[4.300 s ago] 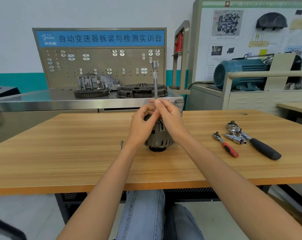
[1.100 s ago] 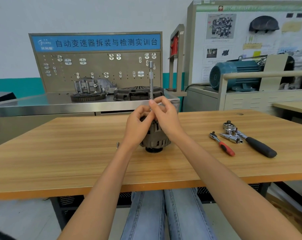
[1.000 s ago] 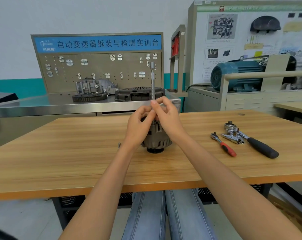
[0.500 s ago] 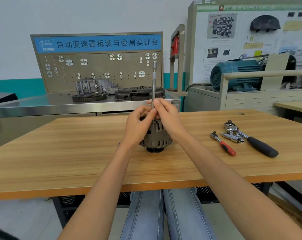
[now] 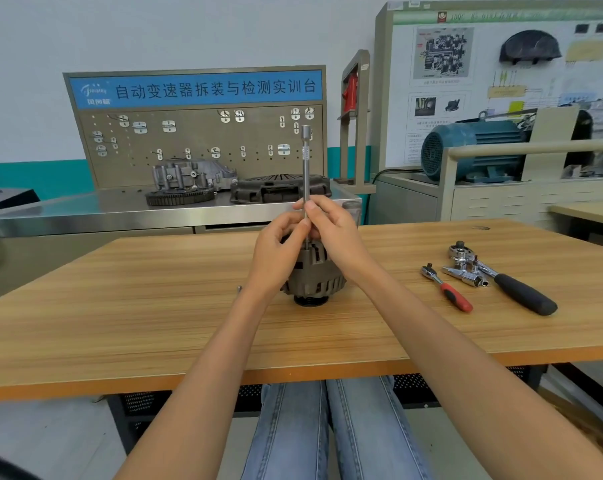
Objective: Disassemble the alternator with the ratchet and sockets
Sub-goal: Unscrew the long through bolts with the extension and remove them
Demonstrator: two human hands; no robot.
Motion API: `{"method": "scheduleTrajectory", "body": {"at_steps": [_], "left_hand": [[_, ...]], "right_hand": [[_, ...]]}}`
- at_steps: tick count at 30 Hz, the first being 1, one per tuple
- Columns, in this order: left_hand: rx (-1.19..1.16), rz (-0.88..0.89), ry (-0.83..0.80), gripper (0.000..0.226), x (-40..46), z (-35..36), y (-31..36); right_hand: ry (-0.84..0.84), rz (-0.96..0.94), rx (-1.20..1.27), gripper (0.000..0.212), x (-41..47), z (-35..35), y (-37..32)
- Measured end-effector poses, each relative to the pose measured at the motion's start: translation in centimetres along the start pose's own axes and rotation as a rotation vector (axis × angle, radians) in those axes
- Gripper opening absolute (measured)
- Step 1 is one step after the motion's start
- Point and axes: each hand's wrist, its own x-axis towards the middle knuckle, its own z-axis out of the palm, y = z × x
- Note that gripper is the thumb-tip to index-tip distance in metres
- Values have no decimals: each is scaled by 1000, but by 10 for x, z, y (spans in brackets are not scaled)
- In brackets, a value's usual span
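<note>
Above the alternator [image 5: 314, 277], your left hand [image 5: 278, 249] and right hand [image 5: 334, 230] pinched the extension bar [image 5: 306, 174], standing upright, drive end up.

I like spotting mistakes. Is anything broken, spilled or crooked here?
Nothing stands out. The alternator sits upright on the table, both hands pinch the extension bar straight up, and the ratchets lie beside it.

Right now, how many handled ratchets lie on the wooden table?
2, both right of the alternator: a red-handled ratchet nearer it, and a black-handled ratchet further right. Loose chrome pieces lie between them.
</note>
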Motion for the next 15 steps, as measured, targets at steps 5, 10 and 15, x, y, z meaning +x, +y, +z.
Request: {"method": "scheduleTrajectory", "body": {"at_steps": [5,10,15], "left_hand": [[-23,-13,-29,17,2,-6,0],[-32,-93,-51,8,8,-12,1],[8,-136,-21,9,12,-10,1]], "right_hand": [[-22,25,-6,26,1,-1,-1],[-30,36,3,22,4,-1,-4],[57,-49,-70,7,9,-2,-10]]}}
